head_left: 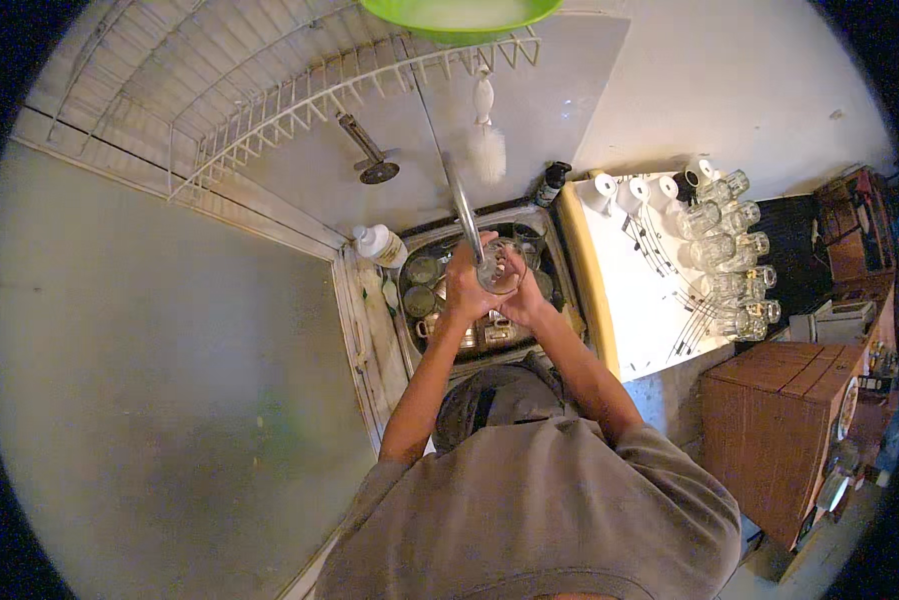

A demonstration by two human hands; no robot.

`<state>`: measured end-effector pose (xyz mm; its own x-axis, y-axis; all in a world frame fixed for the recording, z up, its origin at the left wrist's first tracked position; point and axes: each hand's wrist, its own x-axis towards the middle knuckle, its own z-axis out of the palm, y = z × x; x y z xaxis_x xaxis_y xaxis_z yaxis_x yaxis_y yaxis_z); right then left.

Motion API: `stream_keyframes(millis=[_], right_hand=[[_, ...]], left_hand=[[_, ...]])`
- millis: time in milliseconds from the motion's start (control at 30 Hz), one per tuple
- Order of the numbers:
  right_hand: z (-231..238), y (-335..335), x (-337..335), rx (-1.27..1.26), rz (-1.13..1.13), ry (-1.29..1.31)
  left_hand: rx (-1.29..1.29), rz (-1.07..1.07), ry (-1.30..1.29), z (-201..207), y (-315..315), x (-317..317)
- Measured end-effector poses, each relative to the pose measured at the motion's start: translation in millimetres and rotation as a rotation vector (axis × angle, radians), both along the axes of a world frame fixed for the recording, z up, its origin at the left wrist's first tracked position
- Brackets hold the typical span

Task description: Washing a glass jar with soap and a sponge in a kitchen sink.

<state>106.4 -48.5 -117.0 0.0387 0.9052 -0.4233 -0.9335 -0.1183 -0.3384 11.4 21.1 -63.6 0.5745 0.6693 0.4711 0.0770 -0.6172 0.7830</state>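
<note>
While held close by the end of the tap (462, 212), over the sink (570, 268), shows as a clear glass (501, 268) with a round, open mouth turned up toward the view. Clasped between left hand (465, 287) on the left side and right hand (527, 300) on the right, with both close together and wrapped about the wall. Cannot tell the exact grip beneath the base, nor whether wet or dry inside.

Judging by the clear wall, likely to handle as fairly light, quite stiff, without any give under a squeeze. Probably slippery if wet, and more so if soapy. Surely fragile, most of all at the rim; so best kept from knocks against the tap just beside it and against the glassware (422, 270) crowded in the sink below.

Best to take hold low on the wall, with broad, even pressure from one side and steady support from the other, leaving the mouth free. Better not to pinch the edge or twist hard against it. Well apart, to the right: glass mugs (714, 250) gathered on a white tabletop (619, 300).
</note>
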Motion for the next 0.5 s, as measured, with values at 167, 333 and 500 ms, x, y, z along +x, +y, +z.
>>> stream_keyframes(millis=[167, 333, 500], right_hand=[[-23, 24, -1, 0.028, 0.062, 0.057], [-15, 30, -12, -0.109, 0.029, -0.212], [-10, 19, -10, -0.327, -0.129, -0.671]], left_hand=[[-0.223, 0.202, -0.269, -21, 10, 0], [-0.791, 0.203, -0.559, -42, 15, -25], [-1.131, 0.176, -0.57, -61, 15, -35]])
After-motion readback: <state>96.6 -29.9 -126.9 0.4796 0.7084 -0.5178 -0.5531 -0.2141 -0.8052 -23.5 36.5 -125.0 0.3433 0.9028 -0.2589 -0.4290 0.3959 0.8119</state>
